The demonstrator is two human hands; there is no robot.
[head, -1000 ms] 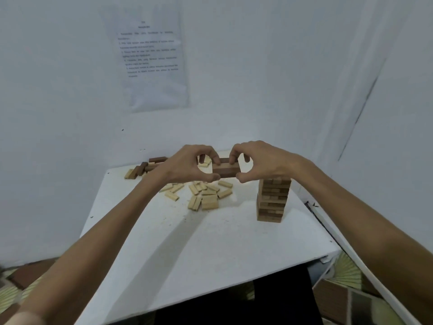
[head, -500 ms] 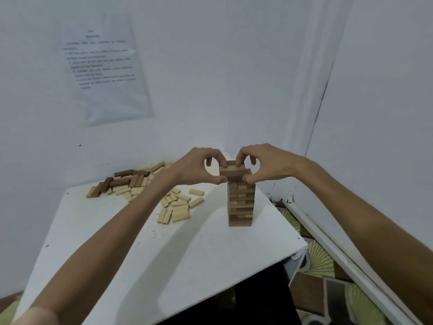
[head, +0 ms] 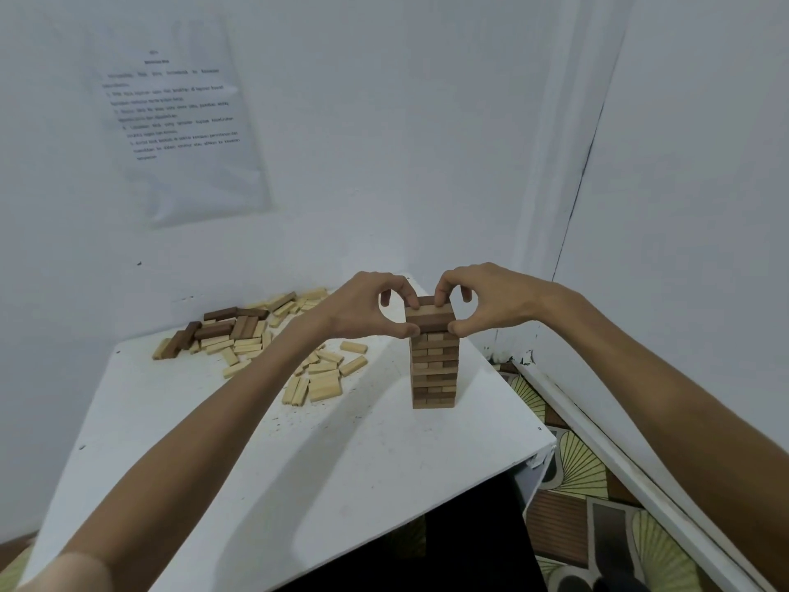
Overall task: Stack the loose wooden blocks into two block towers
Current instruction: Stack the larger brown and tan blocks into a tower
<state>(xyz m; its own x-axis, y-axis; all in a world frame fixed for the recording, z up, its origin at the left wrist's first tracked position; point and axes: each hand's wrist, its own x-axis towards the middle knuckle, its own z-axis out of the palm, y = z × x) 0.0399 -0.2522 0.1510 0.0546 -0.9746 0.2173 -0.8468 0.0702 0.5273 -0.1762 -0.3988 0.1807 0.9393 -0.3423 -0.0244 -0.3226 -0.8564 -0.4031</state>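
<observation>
Block tower (head: 434,369), its top blocks (head: 429,320) pinched between thumb and fingertips (head: 411,302) of left hand (head: 363,309) and right hand (head: 491,305), with loose blocks (head: 239,335) lying to its left.

White table (head: 384,463) in a room corner, pale walls (head: 384,121) behind. Printed sheet (head: 179,121) stuck upper left. Patterned floor covering (head: 576,476) lower right, white trim (head: 619,459) along the wall base.

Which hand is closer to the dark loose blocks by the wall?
Left. The left hand is right of the dark blocks; the right hand is farther right, across the tower.
</observation>
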